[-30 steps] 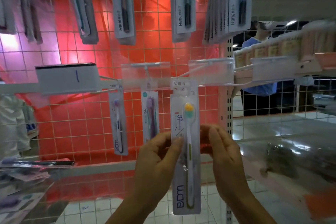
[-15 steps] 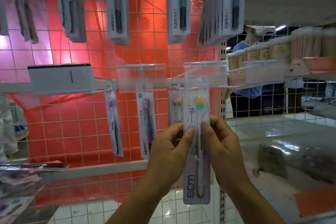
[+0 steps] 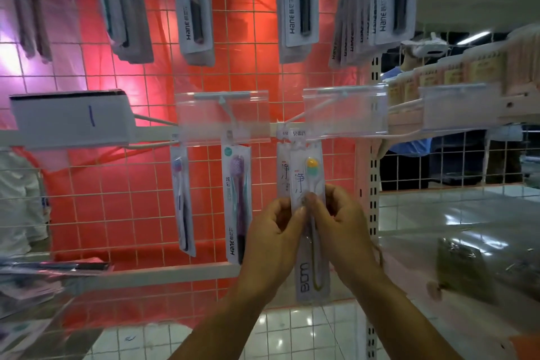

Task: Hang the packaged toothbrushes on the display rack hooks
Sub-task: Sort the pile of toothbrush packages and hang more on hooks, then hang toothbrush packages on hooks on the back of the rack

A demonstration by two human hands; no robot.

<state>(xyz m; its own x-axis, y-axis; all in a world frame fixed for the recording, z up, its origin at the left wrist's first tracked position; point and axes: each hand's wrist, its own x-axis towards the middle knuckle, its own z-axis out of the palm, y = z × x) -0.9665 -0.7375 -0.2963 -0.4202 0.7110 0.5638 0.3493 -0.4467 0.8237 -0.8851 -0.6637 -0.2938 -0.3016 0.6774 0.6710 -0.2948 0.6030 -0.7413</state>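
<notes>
A packaged toothbrush [image 3: 310, 272] with a yellow and green head hangs upright in front of the wire rack [image 3: 140, 184]. My left hand [image 3: 274, 240] and my right hand [image 3: 344, 231] both pinch its middle. Its top lies under the clear label holder [image 3: 344, 114] of a white hook [image 3: 295, 118]; I cannot tell whether the hole is on the hook. A like pack [image 3: 283, 172] hangs right behind it. To the left hang a purple toothbrush pack [image 3: 237, 202] and a narrower pack [image 3: 182, 202].
Grey toothbrush packs [image 3: 295, 3] hang in a row along the top. A white tag [image 3: 70, 118] sticks out at left. Loose packs [image 3: 35, 280] lie on the lower left shelf. A person in blue [image 3: 415, 143] stands behind the mesh at right, beside clear plastic bags [image 3: 467, 266].
Both hands have carried the pack up and to the right, from below the middle hook to the hook with the like pack. Its top now sits under the label holder.
</notes>
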